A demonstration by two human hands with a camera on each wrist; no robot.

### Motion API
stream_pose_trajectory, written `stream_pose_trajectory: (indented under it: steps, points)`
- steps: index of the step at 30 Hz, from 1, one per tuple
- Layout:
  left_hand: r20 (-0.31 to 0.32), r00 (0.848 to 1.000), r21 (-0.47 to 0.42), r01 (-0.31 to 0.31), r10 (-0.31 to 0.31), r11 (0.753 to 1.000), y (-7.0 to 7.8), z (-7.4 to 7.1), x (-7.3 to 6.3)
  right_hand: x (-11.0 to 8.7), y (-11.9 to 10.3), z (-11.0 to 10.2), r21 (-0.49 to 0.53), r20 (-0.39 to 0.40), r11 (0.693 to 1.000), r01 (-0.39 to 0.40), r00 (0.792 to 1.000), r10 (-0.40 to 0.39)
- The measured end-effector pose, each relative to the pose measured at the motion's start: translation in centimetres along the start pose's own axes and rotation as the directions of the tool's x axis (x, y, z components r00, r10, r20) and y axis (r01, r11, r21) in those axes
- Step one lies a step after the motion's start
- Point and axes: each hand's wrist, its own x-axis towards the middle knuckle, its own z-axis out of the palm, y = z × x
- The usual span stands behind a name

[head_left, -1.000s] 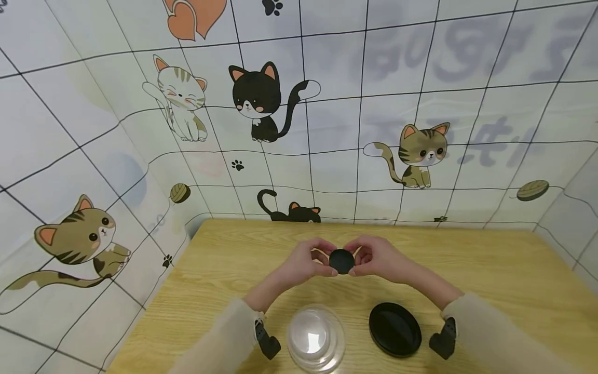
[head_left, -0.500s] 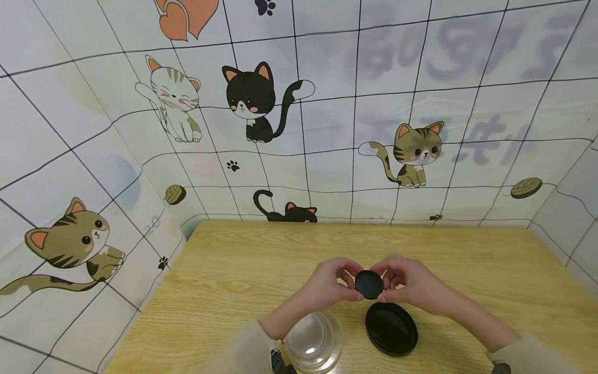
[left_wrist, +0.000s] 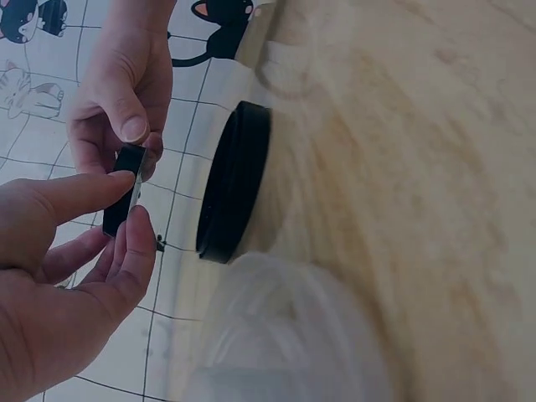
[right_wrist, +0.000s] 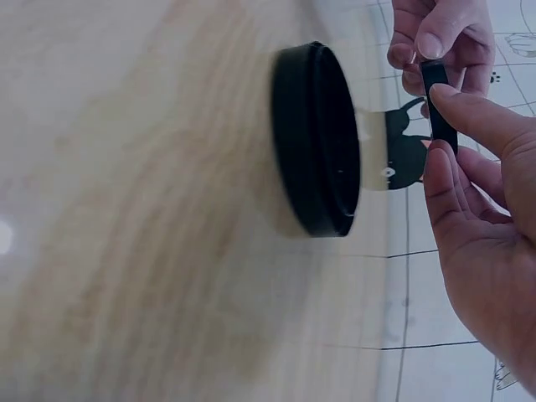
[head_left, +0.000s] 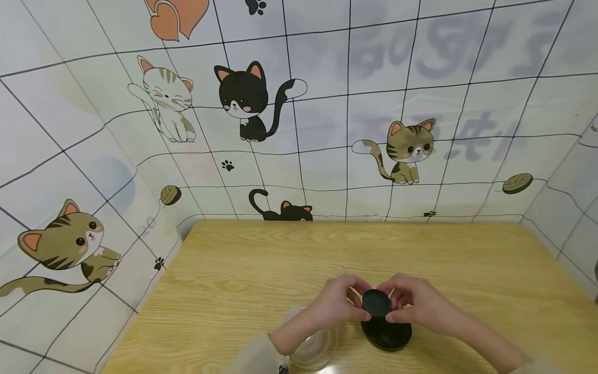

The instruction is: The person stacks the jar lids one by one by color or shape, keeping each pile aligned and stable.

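Both hands pinch a small round black disc [head_left: 376, 303] by its edge, one from each side. The left hand [head_left: 339, 301] grips its left side and the right hand [head_left: 420, 306] its right side. In the left wrist view the disc [left_wrist: 124, 194] is seen edge-on and shows some thickness. Below and behind it in the head view lies a larger black round lid-like dish [head_left: 386, 335] with a raised rim, partly covered by the disc. The right wrist view shows this dish [right_wrist: 314, 138] on the table. A clear round plastic container [head_left: 315, 350] stands left of it, partly hidden by the left forearm.
The wooden table [head_left: 224, 291] reaches back to a wall covering [head_left: 322, 130] printed with cartoon cats and grid lines. More of this covering [head_left: 56, 171] stands along the left side.
Both hands have brought the black disc rightward and nearer, from the table's middle to over the larger black dish. The left forearm now covers part of the clear container.
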Motion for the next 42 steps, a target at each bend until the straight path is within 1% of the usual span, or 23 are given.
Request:
stream_pose_trajectory:
  steps: [8,11,16,21,25,28,32,37,42]
  points:
    - [0.037,0.999,0.037,-0.007,0.005,0.999,-1.6,1.1,-0.3,-0.8,1.2,1.0,-0.003,0.031,1.0,-0.021,0.999,0.021]
    - [0.048,0.999,0.031,0.0,-0.002,1.0,-1.9,1.4,-0.4,-0.9,1.3,1.3,-0.019,0.04,0.999,-0.033,0.999,0.034]
    - [0.062,0.998,0.035,0.029,-0.031,0.999,-2.1,1.6,-0.7,-1.1,1.5,1.7,-0.05,0.058,0.998,-0.037,0.998,0.04]
    - [0.059,0.997,0.049,0.048,-0.051,0.998,-2.2,1.7,-1.1,-1.1,1.6,2.1,-0.067,0.07,0.997,-0.042,0.996,0.047]
    - [0.053,0.998,0.078,0.032,-0.037,0.996,-2.3,1.7,-1.3,-1.0,1.7,2.4,-0.135,0.066,0.991,-0.028,0.997,0.037]
    - [0.047,0.999,0.096,0.02,-0.025,0.995,-2.3,1.7,-1.3,-1.0,1.7,2.6,-0.177,0.066,0.984,-0.001,0.998,0.013]
    - [0.042,0.999,0.102,0.031,-0.035,0.994,-2.4,1.7,-1.4,-0.9,1.5,2.9,-0.209,0.066,0.978,0.021,0.998,-0.008]
    - [0.07,0.996,0.119,0.047,-0.056,0.992,-2.4,1.5,-1.4,-0.9,1.4,3.2,-0.234,0.066,0.972,0.018,0.998,-0.003]
    - [0.096,0.994,0.143,0.043,-0.057,0.989,-2.3,1.2,-1.5,-0.9,1.2,3.4,-0.243,0.068,0.97,0.024,0.998,-0.008]
